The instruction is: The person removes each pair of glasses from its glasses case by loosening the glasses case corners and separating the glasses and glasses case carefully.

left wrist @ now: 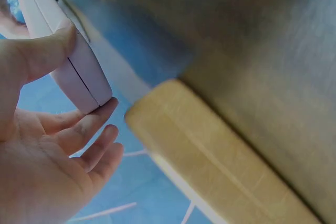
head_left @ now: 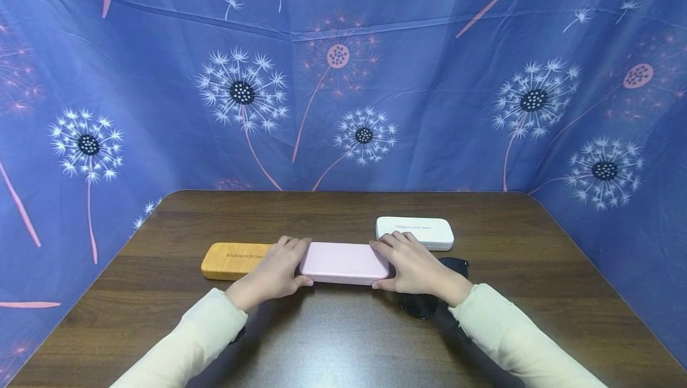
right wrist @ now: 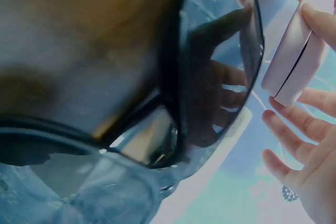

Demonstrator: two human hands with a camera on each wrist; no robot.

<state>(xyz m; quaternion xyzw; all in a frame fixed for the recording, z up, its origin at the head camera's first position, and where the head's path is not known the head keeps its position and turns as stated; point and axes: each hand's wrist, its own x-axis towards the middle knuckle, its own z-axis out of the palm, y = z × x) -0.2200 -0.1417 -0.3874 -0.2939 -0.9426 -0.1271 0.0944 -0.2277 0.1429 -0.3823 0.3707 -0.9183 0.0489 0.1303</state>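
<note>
A closed pink glasses case (head_left: 343, 264) lies lengthwise between the two hands at the middle of the table. My left hand (head_left: 275, 270) grips its left end; in the left wrist view the thumb presses one side of the case (left wrist: 86, 80) and a fingertip touches its end. On the right end, my right hand (head_left: 412, 264) holds it likewise, thumb on the near side. A seam runs along the case's edge (right wrist: 296, 59) in the right wrist view. Whether the case touches the table I cannot tell.
Left of the pink case lies a yellow-orange glasses case (head_left: 231, 261), partly behind the left hand. A white glasses case (head_left: 429, 232) sits behind the right hand. Black sunglasses (head_left: 420, 306) lie under the right wrist. Something dark (head_left: 239, 334) shows beside the left sleeve.
</note>
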